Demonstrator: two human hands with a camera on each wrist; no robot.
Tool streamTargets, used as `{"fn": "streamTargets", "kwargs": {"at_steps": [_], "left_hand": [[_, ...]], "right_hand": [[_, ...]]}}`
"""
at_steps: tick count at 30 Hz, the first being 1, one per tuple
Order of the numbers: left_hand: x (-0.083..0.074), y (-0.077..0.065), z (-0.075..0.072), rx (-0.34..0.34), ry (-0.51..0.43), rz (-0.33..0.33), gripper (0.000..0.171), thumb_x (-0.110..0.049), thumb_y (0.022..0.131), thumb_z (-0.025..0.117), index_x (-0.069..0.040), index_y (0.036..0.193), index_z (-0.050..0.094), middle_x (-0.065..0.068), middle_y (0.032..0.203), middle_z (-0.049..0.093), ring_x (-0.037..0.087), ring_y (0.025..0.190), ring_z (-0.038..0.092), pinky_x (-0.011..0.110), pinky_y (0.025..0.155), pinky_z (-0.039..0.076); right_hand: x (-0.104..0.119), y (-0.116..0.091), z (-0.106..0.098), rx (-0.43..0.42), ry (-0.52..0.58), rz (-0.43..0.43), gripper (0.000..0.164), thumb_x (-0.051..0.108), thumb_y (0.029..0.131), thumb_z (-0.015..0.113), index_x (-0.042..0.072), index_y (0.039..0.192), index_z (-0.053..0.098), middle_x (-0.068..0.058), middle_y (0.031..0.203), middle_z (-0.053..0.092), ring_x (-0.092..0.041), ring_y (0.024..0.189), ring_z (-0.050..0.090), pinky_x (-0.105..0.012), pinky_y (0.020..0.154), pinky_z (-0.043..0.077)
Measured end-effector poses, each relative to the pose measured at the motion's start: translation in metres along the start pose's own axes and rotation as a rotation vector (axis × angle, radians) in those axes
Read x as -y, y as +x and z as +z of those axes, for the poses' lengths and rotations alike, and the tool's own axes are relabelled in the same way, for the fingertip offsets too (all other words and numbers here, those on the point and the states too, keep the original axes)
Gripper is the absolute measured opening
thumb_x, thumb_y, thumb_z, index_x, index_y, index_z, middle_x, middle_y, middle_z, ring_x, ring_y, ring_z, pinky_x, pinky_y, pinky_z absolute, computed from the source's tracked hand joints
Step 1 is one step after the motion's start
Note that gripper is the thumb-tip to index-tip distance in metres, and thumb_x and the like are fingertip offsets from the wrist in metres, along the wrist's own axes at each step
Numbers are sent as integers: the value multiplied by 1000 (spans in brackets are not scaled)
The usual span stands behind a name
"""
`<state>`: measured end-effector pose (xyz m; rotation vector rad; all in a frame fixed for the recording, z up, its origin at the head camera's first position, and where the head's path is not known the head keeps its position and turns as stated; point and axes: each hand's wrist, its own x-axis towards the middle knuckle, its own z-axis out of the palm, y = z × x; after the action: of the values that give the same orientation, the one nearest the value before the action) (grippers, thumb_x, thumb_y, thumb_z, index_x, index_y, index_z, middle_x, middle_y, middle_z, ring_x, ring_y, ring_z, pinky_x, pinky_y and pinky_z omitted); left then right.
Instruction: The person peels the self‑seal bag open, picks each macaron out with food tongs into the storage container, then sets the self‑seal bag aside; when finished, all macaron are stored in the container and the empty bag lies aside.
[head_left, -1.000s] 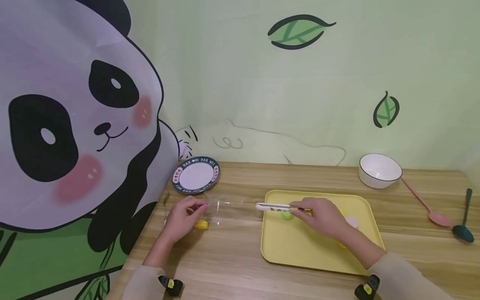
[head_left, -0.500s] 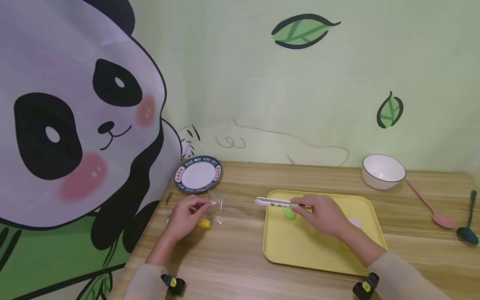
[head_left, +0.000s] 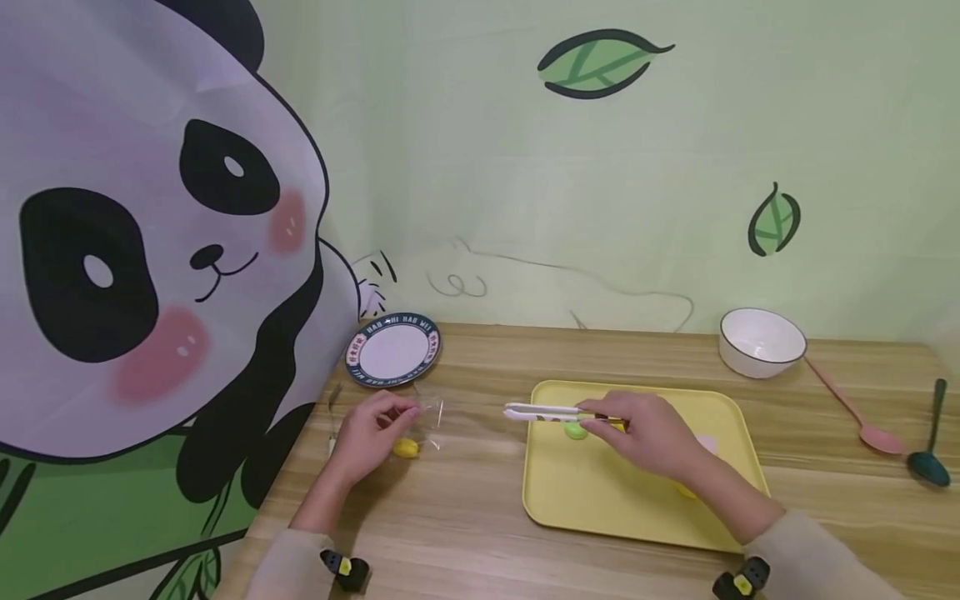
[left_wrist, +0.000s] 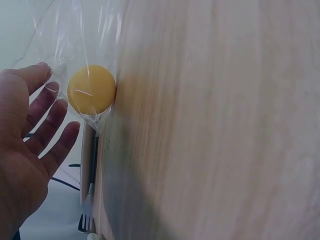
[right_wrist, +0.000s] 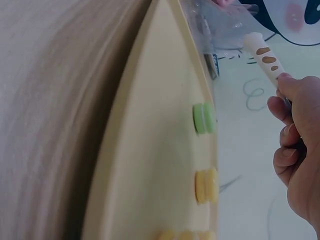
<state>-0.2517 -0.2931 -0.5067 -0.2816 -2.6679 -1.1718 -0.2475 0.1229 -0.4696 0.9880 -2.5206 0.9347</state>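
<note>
Between thumb and fingertips my left hand (head_left: 365,435) pinches the edge of a clear plastic bag (head_left: 431,412). Inside the bag sits a round yellow macaron (left_wrist: 92,90), low against the wooden table in the left wrist view. My right hand (head_left: 643,433) grips small tongs (head_left: 542,412) with white, brown-spotted arms. Their tips point left toward the bag, past the tray's left edge, with nothing between them. Below that hand, on the yellow tray (head_left: 600,508), lie a green macaron (right_wrist: 204,118), a yellow macaron (right_wrist: 206,186) and a pink one (head_left: 707,443), partly hidden by the arm.
A dark-rimmed plate (head_left: 393,353) stands at the back left, with a fork (head_left: 333,408) beside the left hand. At the back right are a white bowl (head_left: 762,343), a pink spoon (head_left: 879,438) and a dark green ladle (head_left: 928,468). A wall closes off the table's back.
The tongs have shifted slightly left, and their two arms show more apart than half a second ago. The bag's free end reaches less far right than a second ago; the left hand keeps its pinch.
</note>
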Motion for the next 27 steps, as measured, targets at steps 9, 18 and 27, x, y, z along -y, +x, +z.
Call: {"fn": "streamTargets", "kwargs": {"at_steps": [9, 18, 27], "left_hand": [[-1, -1, -1, -14, -6, 9, 13, -30, 89, 68, -21, 96, 72, -15, 90, 61, 6, 80, 58, 29, 71, 52], [-2, -1, -2, -13, -4, 4, 12, -28, 89, 69, -20, 96, 73, -15, 90, 62, 6, 81, 58, 28, 71, 52], [-1, -1, -1, 0, -22, 37, 13, -31, 89, 68, -22, 96, 72, -13, 92, 62, 8, 80, 59, 27, 69, 53]], "right_hand": [[8, 15, 27, 83, -84, -8, 23, 37, 89, 67, 25, 108, 72, 22, 73, 52, 0, 53, 40, -20, 48, 36], [14, 38, 54, 164, -43, -28, 26, 37, 90, 65, 23, 111, 72, 20, 76, 54, -2, 58, 45, -21, 53, 39], [23, 60, 73, 236, -37, -115, 31, 40, 92, 62, 22, 116, 70, 10, 106, 68, -6, 83, 60, -30, 72, 49]]}}
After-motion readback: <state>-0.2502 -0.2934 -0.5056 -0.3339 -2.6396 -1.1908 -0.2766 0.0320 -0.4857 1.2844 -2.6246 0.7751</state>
